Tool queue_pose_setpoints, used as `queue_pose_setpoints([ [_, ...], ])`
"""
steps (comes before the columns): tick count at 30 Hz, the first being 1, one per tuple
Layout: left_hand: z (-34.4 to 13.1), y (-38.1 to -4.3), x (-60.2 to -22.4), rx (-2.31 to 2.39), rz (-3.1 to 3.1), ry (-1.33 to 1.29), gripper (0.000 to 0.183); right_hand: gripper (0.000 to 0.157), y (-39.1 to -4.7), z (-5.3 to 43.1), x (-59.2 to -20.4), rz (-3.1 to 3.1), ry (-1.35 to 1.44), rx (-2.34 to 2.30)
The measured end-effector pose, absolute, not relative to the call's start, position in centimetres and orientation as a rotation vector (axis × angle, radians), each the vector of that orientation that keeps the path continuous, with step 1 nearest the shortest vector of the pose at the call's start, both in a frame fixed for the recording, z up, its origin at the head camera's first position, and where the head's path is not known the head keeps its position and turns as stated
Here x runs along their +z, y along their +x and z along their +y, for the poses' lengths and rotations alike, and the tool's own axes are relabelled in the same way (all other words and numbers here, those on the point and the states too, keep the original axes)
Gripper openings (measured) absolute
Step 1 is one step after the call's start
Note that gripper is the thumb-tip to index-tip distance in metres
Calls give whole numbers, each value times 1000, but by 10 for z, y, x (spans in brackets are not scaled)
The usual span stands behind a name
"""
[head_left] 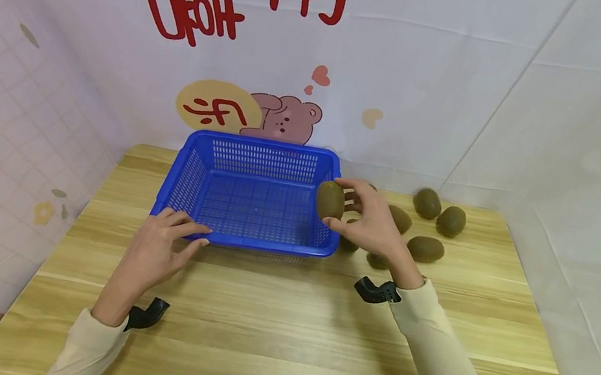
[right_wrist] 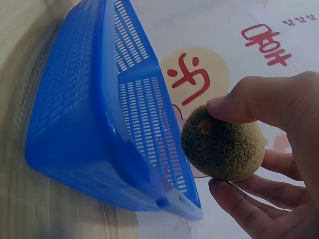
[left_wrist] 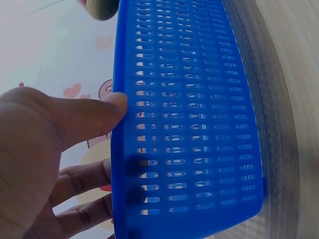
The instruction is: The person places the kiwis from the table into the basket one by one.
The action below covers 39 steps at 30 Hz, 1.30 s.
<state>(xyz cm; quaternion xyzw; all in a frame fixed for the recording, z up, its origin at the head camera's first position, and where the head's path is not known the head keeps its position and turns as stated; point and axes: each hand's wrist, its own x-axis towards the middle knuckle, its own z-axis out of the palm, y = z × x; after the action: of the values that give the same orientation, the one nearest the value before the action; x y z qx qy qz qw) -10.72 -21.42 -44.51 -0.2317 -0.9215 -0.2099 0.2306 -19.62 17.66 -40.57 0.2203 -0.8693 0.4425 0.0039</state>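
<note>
The bench carries loose kiwis, some behind the right hand pinching a kiwi; left hand pinches a basket.

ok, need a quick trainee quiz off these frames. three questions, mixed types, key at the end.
1. What does the right grip hold?
2. True or false: the left grip is on the rim of the blue basket.
3. In the head view, where do the loose kiwis lie? A: left of the basket. B: right of the basket. C: inside the basket.

Key: 1: one kiwi. 2: true. 3: B.
</note>
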Motion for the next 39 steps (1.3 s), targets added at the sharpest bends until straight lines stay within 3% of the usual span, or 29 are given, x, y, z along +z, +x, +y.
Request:
queue_pose_setpoints([
  [13,-214,-108,-446,-579,-2529,-633,19,75,-197,171,-408,-2818,682,1293],
  [39,-215,-109,-447,-578,-2503,-630,19,99,-186,246,-426,-2865,545,995],
])
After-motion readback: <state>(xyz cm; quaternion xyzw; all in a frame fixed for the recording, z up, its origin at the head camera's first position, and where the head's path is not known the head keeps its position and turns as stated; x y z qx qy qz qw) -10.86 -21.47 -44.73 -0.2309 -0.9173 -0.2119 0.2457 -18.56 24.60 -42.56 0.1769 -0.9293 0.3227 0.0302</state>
